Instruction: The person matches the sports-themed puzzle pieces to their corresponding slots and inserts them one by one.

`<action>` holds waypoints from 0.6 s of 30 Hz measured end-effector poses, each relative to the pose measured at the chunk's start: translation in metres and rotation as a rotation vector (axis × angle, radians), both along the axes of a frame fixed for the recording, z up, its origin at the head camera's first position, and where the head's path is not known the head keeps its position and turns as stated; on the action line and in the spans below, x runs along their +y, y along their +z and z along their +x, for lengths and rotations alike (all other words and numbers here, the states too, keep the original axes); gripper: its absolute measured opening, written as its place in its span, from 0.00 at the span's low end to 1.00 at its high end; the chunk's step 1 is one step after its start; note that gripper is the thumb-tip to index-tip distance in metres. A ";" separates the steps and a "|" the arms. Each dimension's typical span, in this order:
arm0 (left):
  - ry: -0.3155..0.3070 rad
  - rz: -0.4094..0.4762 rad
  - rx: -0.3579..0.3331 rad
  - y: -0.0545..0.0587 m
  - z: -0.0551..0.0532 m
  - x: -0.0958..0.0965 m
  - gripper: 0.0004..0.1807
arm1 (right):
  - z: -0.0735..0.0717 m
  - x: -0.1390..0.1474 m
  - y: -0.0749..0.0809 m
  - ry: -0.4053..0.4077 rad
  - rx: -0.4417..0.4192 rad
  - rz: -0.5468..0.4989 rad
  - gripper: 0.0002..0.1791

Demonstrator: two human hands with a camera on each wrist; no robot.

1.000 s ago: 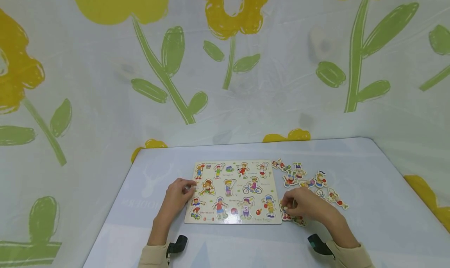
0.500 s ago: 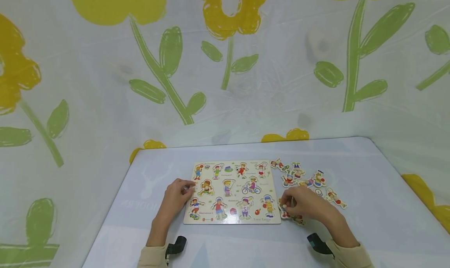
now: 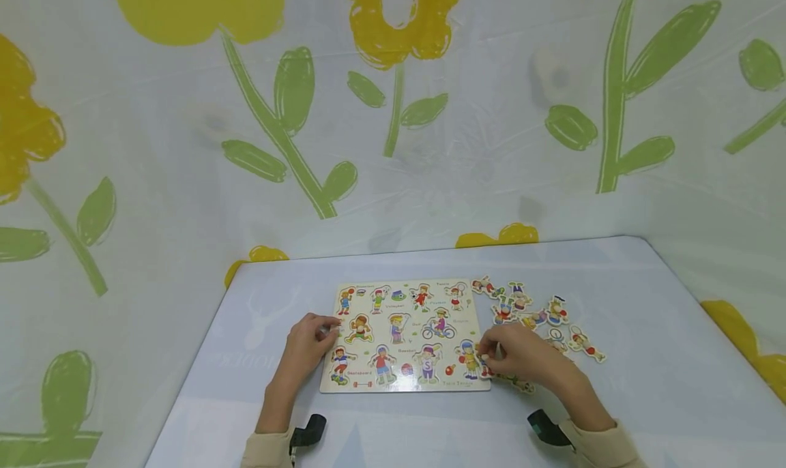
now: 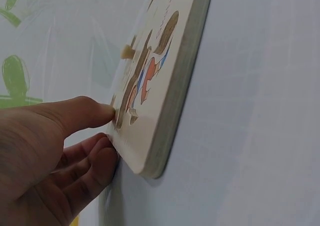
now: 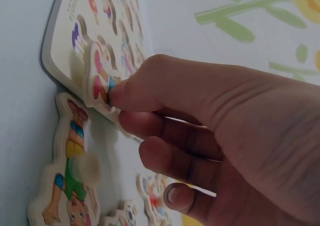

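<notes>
A wooden puzzle board printed with sports figures lies flat on the table. At its left edge is my left hand; in the left wrist view the thumb presses the top face and curled fingers meet the side, pinching the edge. My right hand pinches a wooden puzzle piece between thumb and forefinger. This piece overlaps the board's near right edge, tilted in the right wrist view, its upper part partly hidden by the hand. Below it a loose figure piece with a round knob lies on the table.
Several more loose figure pieces lie right of the board, the rightmost a red-clad figure. The pale table runs to a flower-printed curtain behind. Dark wrist cameras sit on both wrists.
My right hand has moved slightly left with the pinched piece, from the loose pile onto the board's right edge. The left hand keeps its place; the head view shifts a little.
</notes>
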State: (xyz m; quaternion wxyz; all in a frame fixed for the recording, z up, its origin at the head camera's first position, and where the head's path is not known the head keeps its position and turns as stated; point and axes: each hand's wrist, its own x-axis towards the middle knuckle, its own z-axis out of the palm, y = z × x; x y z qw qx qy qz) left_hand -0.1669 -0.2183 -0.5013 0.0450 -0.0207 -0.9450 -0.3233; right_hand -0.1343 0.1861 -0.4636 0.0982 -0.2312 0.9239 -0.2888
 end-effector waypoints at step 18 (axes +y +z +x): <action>0.005 0.003 0.021 0.003 0.003 0.002 0.11 | 0.002 -0.030 -0.003 -0.091 0.058 0.082 0.08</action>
